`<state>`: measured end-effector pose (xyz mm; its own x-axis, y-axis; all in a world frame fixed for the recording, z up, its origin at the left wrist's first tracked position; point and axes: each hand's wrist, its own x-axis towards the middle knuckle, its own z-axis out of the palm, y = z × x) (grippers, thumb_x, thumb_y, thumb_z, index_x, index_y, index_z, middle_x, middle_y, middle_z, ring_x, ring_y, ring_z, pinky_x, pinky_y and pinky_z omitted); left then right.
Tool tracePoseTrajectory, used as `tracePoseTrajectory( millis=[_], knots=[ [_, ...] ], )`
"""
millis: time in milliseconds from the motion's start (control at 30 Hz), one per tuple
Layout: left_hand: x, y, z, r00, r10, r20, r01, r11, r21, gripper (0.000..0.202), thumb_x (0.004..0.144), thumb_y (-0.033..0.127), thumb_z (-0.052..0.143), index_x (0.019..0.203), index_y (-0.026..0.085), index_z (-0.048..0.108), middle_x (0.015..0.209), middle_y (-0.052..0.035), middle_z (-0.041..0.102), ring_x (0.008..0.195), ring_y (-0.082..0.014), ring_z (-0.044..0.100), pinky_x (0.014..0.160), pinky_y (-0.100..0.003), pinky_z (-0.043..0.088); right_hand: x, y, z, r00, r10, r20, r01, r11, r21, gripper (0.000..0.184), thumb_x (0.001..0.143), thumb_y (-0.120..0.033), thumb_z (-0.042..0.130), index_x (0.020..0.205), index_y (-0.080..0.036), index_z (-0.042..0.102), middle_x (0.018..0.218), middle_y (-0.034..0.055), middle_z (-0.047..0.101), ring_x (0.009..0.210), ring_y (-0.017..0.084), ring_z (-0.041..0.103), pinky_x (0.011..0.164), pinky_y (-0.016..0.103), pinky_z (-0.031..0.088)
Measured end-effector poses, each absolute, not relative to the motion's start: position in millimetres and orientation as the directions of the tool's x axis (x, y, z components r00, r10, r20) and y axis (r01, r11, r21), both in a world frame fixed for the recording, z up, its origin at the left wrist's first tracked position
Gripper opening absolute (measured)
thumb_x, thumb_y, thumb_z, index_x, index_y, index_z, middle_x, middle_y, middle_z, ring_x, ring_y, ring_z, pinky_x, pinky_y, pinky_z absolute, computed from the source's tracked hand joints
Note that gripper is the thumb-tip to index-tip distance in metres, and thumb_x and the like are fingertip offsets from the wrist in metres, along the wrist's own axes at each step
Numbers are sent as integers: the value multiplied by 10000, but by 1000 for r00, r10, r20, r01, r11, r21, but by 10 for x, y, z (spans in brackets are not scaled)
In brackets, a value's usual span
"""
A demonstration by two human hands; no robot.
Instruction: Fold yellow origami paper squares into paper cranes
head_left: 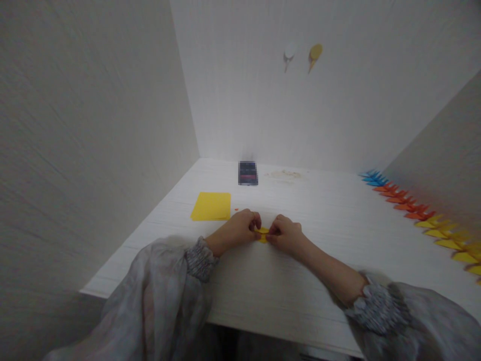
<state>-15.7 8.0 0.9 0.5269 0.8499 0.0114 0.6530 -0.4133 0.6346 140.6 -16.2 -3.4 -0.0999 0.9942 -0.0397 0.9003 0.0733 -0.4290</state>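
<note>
Between both hands is a small piece of folded yellow paper [263, 234], low over or on the white table. My left hand [245, 225] pinches its left side, with the fingers closed. On the opposite side, my right hand [284, 232] grips the paper between thumb and fingers. The fingers hide much of the paper, so its full folded shape cannot be made out. A stack of square yellow paper [211, 206] lies just left of and beyond my left hand. A tiny orange scrap [236, 209] rests near that stack.
A pixelated dark object [248, 173] stands near the back wall. Along the right wall runs a row of folded paper figures: blue [374, 178], orange [404, 200] and yellow [447, 235]. The white table [330, 200] is walled at left, back and right. Two round hooks [315, 52] hang on the back wall.
</note>
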Motion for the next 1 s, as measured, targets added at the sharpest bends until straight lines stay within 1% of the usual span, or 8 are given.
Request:
tracePoseTrajectory(
  millis=[200, 367, 500, 600, 700, 767, 867, 1000],
  knots=[
    [-160, 81, 5, 589, 807, 50, 611, -485, 626, 134, 612, 131, 562, 719, 153, 640, 759, -16, 516, 621, -90, 487, 577, -203, 391, 1431, -174, 24, -60, 993, -100, 853, -2, -522, 53, 599, -193, 602, 581, -175, 556, 662, -6, 534, 661, 140, 503, 625, 264, 334],
    [-177, 52, 18, 660, 742, 115, 556, -586, 590, 114, 652, 99, 511, 618, 134, 614, 742, -18, 523, 643, -90, 489, 624, -203, 390, 1451, -173, 10, -59, 994, -96, 827, -5, -563, 44, 602, -163, 600, 598, -175, 558, 645, -17, 522, 647, 126, 494, 621, 253, 346],
    [-177, 68, -11, 645, 757, 108, 561, -564, 606, 97, 644, 105, 523, 606, 130, 608, 735, -19, 521, 647, -94, 492, 625, -207, 391, 1465, -165, -50, -94, 995, -43, 842, 56, -536, 44, 602, -158, 599, 592, -167, 557, 749, 0, 527, 687, 123, 490, 655, 258, 350],
    [-172, 100, -60, 621, 778, 95, 570, -532, 626, 64, 629, 127, 547, 609, 130, 607, 735, -19, 524, 648, -101, 497, 615, -212, 396, 1465, -164, -54, -102, 994, -44, 845, 63, -531, 65, 599, -140, 597, 567, -156, 542, 808, 11, 522, 713, 120, 491, 668, 254, 351],
    [-168, 119, -90, 596, 799, 77, 583, -496, 643, 53, 620, 137, 555, 634, 133, 606, 729, -13, 520, 619, -94, 491, 589, -208, 397, 1459, -166, -13, -83, 993, -81, 847, 27, -531, 72, 593, -128, 595, 563, -153, 534, 796, 10, 521, 699, 117, 490, 648, 246, 354],
    [-167, 112, -83, 589, 806, 61, 589, -480, 650, 72, 622, 127, 546, 661, 137, 605, 730, -8, 516, 608, -88, 489, 575, -202, 396, 1461, -160, 15, -57, 994, -96, 852, -1, -523, 62, 589, -135, 599, 606, -158, 544, 750, 1, 517, 668, 115, 482, 624, 243, 355],
    [-164, 65, -35, 633, 770, 83, 579, -541, 610, 76, 655, 121, 512, 646, 135, 585, 753, -14, 503, 646, -93, 491, 601, -204, 395, 1488, -129, 20, -36, 993, -113, 848, -29, -529, 128, 567, -127, 608, 674, -168, 549, 663, -21, 497, 616, 110, 458, 580, 232, 349],
    [-145, -34, 46, 714, 687, 137, 548, -670, 502, 162, 749, 138, 415, 671, 140, 557, 800, -27, 468, 681, -94, 475, 645, -216, 391, 1557, -70, -25, -116, 984, -137, 779, 4, -627, 148, 556, -83, 581, 667, -174, 546, 596, -40, 474, 570, 100, 436, 520, 209, 332]
  ],
)
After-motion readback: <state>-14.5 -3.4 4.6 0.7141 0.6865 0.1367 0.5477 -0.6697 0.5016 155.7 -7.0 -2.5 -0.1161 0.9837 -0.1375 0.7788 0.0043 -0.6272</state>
